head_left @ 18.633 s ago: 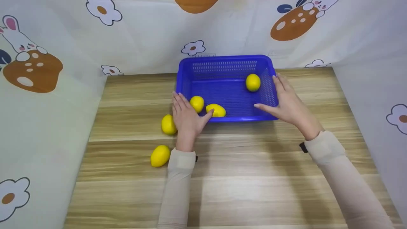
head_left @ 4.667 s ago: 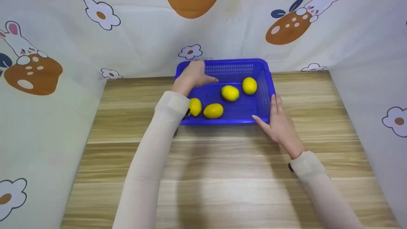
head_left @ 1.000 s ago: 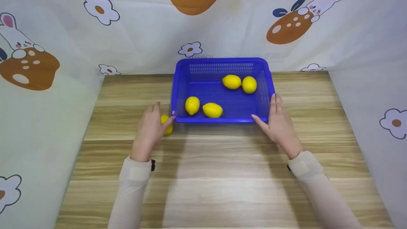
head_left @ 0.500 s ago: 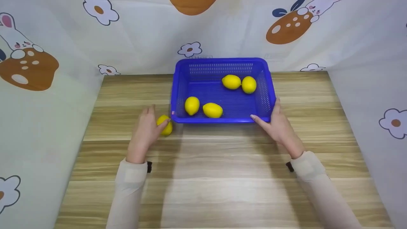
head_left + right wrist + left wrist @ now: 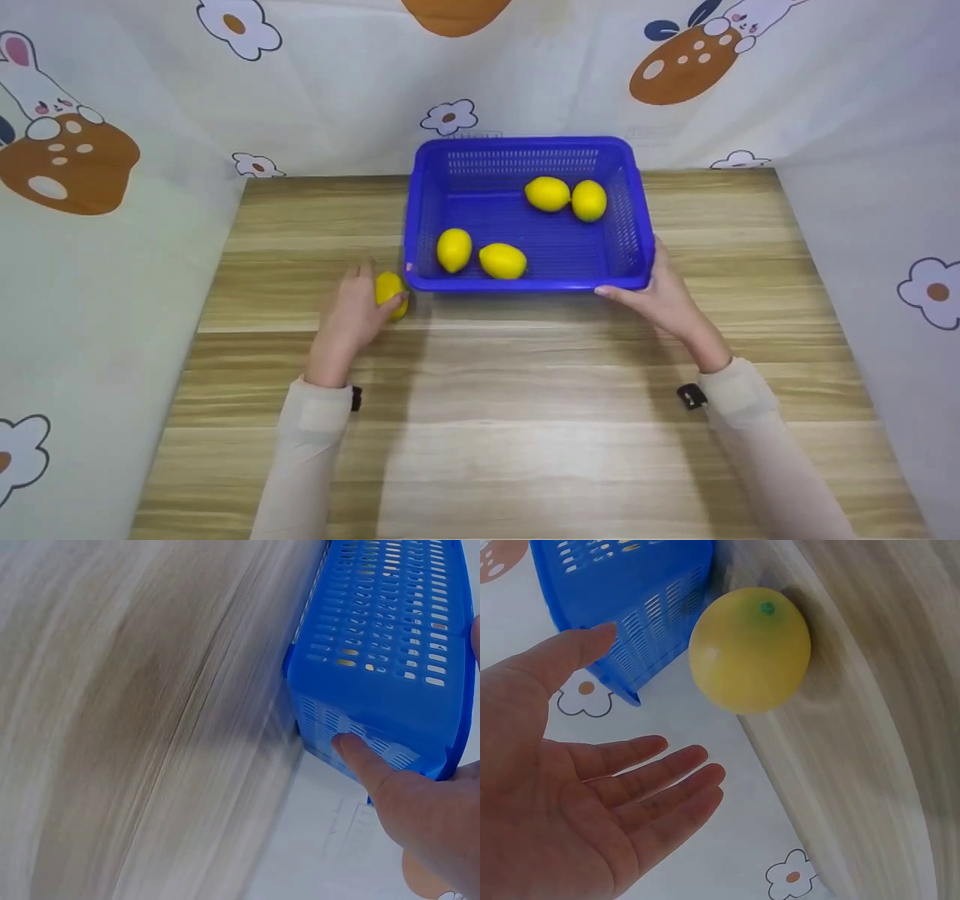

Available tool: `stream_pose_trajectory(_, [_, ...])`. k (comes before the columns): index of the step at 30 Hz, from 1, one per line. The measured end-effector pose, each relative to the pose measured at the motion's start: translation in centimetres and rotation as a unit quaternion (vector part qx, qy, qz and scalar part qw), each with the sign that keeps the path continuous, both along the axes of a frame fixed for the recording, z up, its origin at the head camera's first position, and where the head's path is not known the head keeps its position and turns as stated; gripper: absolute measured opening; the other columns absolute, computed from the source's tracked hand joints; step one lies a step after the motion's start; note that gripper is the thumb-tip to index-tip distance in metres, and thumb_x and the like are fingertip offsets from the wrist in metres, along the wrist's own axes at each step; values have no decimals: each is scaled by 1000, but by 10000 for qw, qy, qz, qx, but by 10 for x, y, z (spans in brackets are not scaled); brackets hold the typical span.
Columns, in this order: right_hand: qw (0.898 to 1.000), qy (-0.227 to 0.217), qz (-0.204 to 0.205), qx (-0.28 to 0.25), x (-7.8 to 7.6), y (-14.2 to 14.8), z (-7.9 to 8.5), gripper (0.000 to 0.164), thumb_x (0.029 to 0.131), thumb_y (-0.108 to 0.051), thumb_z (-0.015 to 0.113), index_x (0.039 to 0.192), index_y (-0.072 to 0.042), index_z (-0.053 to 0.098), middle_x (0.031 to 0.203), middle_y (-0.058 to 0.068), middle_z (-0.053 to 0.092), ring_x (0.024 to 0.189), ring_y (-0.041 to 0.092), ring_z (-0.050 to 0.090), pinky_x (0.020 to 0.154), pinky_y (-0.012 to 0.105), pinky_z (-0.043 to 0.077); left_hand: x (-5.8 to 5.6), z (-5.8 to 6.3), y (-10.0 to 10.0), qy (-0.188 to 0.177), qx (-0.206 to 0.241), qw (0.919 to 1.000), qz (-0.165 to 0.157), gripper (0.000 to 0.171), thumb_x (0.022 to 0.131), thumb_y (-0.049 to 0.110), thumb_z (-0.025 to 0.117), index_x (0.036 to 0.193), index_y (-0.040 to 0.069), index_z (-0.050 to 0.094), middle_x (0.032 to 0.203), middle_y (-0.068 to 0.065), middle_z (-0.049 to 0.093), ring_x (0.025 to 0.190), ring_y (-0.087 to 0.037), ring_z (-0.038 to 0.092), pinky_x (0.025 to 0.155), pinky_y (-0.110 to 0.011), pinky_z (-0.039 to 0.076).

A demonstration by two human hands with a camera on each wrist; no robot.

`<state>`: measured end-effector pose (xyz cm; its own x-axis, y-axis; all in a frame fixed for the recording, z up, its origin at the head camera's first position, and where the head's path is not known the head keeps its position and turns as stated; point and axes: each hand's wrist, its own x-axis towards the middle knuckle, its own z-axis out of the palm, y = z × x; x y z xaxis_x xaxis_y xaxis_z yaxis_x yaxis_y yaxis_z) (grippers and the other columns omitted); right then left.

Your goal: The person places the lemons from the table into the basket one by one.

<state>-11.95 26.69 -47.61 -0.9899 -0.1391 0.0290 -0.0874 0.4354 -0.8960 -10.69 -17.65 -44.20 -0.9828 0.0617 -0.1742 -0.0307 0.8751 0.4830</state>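
A blue plastic basket [image 5: 517, 285] with slotted walls stands toward the back of the table and holds several yellow lemons [image 5: 502, 261]. Outside its front left corner a single lemon [image 5: 390, 296] sits on the wood. Beside that lemon is my left hand [image 5: 349, 315]; in the left wrist view its fingers [image 5: 682, 791] are spread and straight, with a gap between them and the lemon [image 5: 750, 652]. At the basket's front right corner rests my right hand [image 5: 667, 300], thumb along the front rim. The right wrist view has a straight finger [image 5: 367, 765] against the slotted side wall.
The wood-grain table [image 5: 525, 420] extends in front of the basket and to both sides. Behind it and at the sides hangs a pale cloth [image 5: 337, 97] printed with flowers and rabbits; the basket's back edge is close to it.
Since the oldest frame, one table lemon is gone and the basket holds one more. My left hand has moved from the basket to the remaining table lemon. My right thumb has shifted down.
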Motion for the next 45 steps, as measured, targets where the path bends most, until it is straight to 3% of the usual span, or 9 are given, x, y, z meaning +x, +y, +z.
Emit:
stream_pose_trajectory(5, [9999,-77,92,74,0,1,1,116,85,-21,91,167,-2,11,165,26,35,149,42,40,128,55,25,-2,-8,5,10,117,9999,-92,77,99,26,72,151,-18,37,129,-34,55,100,-38,58,82,-50,57])
stream_pose_trajectory(13, [9997,-59,169,176,0,2,1,115,86,-22,90,167,-1,11,165,25,34,147,39,41,128,53,25,-6,-22,7,191,-218,9994,-197,72,93,22,76,143,-19,45,126,-36,58,102,-45,63,84,-58,59])
stream_pose_trajectory(24, [9978,-360,139,530,1,4,3,118,88,-31,89,166,2,6,163,31,34,146,42,42,128,56,25,-11,-34,3,158,-47,9996,-209,63,90,14,76,136,-19,48,120,-33,58,99,-41,61,85,-54,58])
stream_pose_trajectory(29, [9979,-366,184,503,2,3,5,118,88,-33,88,166,-1,6,164,29,34,147,42,42,128,56,26,-12,-37,2,177,-3,9995,-250,64,87,13,78,134,-20,49,117,-34,58,97,-41,61,84,-54,57])
stream_pose_trajectory(36, [9970,-453,170,607,3,4,5,119,89,-37,87,167,-2,4,164,30,34,149,43,41,128,57,25,-15,-42,2,157,-14,9994,-294,70,84,9,79,136,-23,46,124,-40,55,108,-50,61,97,-60,56])
stream_pose_trajectory(45, [9955,-515,131,780,2,5,3,122,89,-41,86,167,-2,0,163,32,36,149,44,40,128,58,26,-18,-52,0,178,88,9996,-190,77,82,10,80,140,-24,42,124,-40,55,108,-48,62,97,-58,57])
